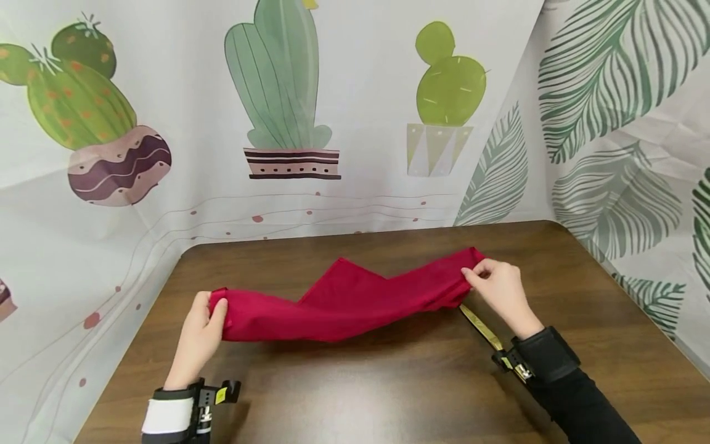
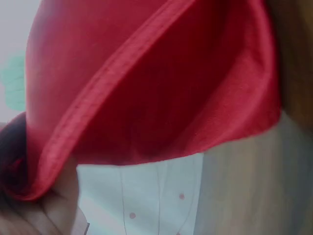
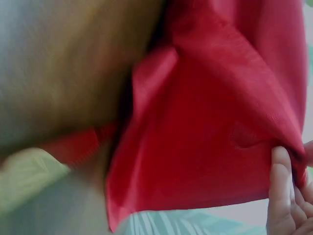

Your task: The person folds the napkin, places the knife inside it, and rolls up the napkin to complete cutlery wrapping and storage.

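Note:
A long red cloth stretches between both hands over the brown table, its middle sagging and one triangular corner pointing to the back. The left hand pinches the left end between thumb and fingers. At the other end, the right hand pinches the cloth near its corner. A stitched hem runs slantwise across the cloth in the left wrist view. Thumb and fingers of the right hand grip a gathered edge in the right wrist view. A narrow yellow-gold strip shows between the cloth and the right wrist.
The brown wooden table has rounded back corners. Behind it hangs a white backdrop printed with cacti and leaves. Each wrist wears a black strap; a small camera mount juts from the left one.

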`<action>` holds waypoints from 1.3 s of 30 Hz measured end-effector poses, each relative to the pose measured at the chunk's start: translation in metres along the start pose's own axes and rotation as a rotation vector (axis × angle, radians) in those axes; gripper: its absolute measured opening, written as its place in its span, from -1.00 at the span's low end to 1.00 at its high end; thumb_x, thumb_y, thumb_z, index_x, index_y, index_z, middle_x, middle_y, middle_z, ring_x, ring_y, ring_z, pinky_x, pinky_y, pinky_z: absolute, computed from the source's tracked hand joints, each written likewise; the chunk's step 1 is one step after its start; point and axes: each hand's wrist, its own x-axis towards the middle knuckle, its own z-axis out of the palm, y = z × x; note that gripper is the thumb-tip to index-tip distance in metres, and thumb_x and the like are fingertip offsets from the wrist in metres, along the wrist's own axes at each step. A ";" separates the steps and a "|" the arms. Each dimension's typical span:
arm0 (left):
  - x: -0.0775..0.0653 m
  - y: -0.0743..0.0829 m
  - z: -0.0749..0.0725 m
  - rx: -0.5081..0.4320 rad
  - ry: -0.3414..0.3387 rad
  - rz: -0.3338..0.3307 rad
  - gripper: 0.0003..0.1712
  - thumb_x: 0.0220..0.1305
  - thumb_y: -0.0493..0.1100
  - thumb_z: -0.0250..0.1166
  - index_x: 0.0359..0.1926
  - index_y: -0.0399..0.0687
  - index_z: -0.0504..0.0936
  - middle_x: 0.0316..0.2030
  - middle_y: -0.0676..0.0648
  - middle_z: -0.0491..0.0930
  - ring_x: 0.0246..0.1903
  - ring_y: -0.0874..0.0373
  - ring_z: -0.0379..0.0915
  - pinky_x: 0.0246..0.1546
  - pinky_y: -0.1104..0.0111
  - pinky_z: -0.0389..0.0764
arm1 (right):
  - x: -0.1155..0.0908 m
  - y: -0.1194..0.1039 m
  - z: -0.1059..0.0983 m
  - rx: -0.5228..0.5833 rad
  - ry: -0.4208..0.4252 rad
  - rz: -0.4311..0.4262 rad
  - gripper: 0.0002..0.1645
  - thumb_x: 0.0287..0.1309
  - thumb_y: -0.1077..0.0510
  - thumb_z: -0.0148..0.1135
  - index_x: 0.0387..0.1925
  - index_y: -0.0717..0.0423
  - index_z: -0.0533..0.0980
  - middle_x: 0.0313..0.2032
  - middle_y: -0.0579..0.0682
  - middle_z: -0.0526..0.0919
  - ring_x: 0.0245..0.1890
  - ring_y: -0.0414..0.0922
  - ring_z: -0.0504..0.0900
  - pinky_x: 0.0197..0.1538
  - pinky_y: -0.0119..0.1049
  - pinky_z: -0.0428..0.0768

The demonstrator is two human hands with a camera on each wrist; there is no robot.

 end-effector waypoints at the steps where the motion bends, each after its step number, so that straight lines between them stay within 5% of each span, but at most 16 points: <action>1: 0.002 0.001 -0.001 -0.053 0.019 -0.035 -0.83 0.31 -0.26 -0.10 -0.24 -0.36 0.26 -0.49 -0.11 0.33 -0.52 0.26 0.21 -0.56 0.47 0.30 | 0.004 0.000 -0.003 0.011 0.028 0.026 -0.83 -0.11 0.21 0.24 -0.71 0.13 0.50 -0.77 -0.10 0.50 -0.76 -0.36 0.34 -0.62 -0.42 0.30; 4: 0.007 0.007 -0.004 -0.276 0.062 -0.130 -0.82 0.34 -0.22 -0.13 -0.20 -0.30 0.23 -0.42 -0.09 0.31 -0.51 0.31 0.27 -0.57 0.52 0.36 | 0.014 -0.001 -0.014 0.065 0.078 0.103 -0.95 -0.19 0.32 0.17 -0.56 0.23 0.54 -0.64 0.04 0.55 -0.69 -0.42 0.35 -0.58 -0.48 0.31; 8: 0.019 0.017 -0.006 -0.559 0.105 -0.167 -0.89 0.34 -0.19 -0.13 -0.24 -0.15 0.23 -0.36 -0.06 0.27 -0.45 0.30 0.29 -0.53 0.56 0.37 | 0.029 -0.007 -0.024 0.181 0.079 0.131 -0.68 -0.18 0.46 0.03 -0.26 0.33 0.51 -0.43 0.18 0.57 -0.55 -0.45 0.38 -0.49 -0.53 0.31; 14: 0.045 0.035 -0.007 -0.790 0.143 -0.098 -0.94 0.34 -0.21 -0.12 -0.26 -0.11 0.22 -0.29 -0.06 0.22 -0.37 0.25 0.22 -0.49 0.56 0.30 | 0.058 -0.024 -0.033 0.521 -0.053 0.158 -0.33 0.00 0.52 -0.08 0.22 0.34 0.08 0.06 0.24 0.28 -0.11 -0.22 0.40 -0.28 -0.59 0.38; 19: 0.070 0.052 -0.012 -0.976 0.105 -0.015 -0.89 0.33 -0.19 -0.11 -0.22 -0.15 0.21 -0.27 -0.09 0.24 -0.40 0.26 0.26 -0.52 0.57 0.33 | 0.085 -0.036 -0.042 0.713 -0.180 0.197 -0.07 0.01 0.57 -0.19 0.33 0.13 -0.34 0.30 0.14 -0.17 0.21 -0.06 0.07 -0.07 -0.56 0.28; 25: 0.103 0.087 -0.023 -1.172 0.122 0.085 -0.80 0.32 -0.21 -0.09 -0.08 -0.19 0.23 -0.17 -0.15 0.30 -0.29 0.17 0.34 -0.40 0.49 0.44 | 0.129 -0.062 -0.061 0.965 -0.075 0.224 -0.05 -0.01 0.60 -0.26 0.33 0.07 -0.37 0.31 -0.01 -0.22 0.20 -0.16 0.02 0.06 -0.47 0.19; 29: 0.106 0.103 -0.028 -1.233 0.147 0.202 -0.75 0.30 -0.26 -0.08 -0.03 -0.24 0.23 -0.08 -0.22 0.30 -0.18 0.07 0.34 -0.30 0.40 0.45 | 0.144 -0.077 -0.079 1.052 0.035 0.188 -0.02 -0.04 0.61 -0.15 0.33 0.04 -0.27 0.25 -0.03 -0.08 0.11 -0.18 0.12 -0.07 -0.49 0.33; 33: 0.087 0.103 -0.031 -1.177 0.158 0.232 -0.90 0.29 -0.31 -0.08 -0.19 -0.26 0.26 -0.19 -0.21 0.33 -0.26 0.10 0.35 -0.33 0.44 0.41 | 0.133 -0.073 -0.086 1.089 -0.002 0.134 -0.05 -0.14 0.67 -0.30 0.32 0.10 -0.17 0.11 0.04 0.10 -0.05 -0.17 0.25 -0.21 -0.49 0.39; 36: 0.064 0.094 -0.034 -0.976 0.111 0.191 -0.96 0.28 -0.32 -0.07 -0.32 -0.20 0.31 -0.36 -0.12 0.35 -0.43 0.20 0.35 -0.47 0.51 0.38 | 0.112 -0.057 -0.083 1.015 -0.139 0.142 -0.03 -0.20 0.68 -0.36 0.32 0.15 -0.20 0.12 0.10 0.07 -0.06 -0.15 0.23 -0.16 -0.50 0.34; 39: 0.040 0.079 -0.034 -0.747 -0.031 0.189 -0.92 0.27 -0.35 -0.05 -0.27 -0.24 0.39 -0.28 -0.10 0.43 -0.42 0.26 0.39 -0.47 0.55 0.43 | 0.088 -0.036 -0.075 0.890 -0.302 0.159 -0.01 -0.21 0.65 -0.33 0.33 0.19 -0.29 0.20 0.14 -0.07 0.03 -0.13 0.13 -0.05 -0.51 0.23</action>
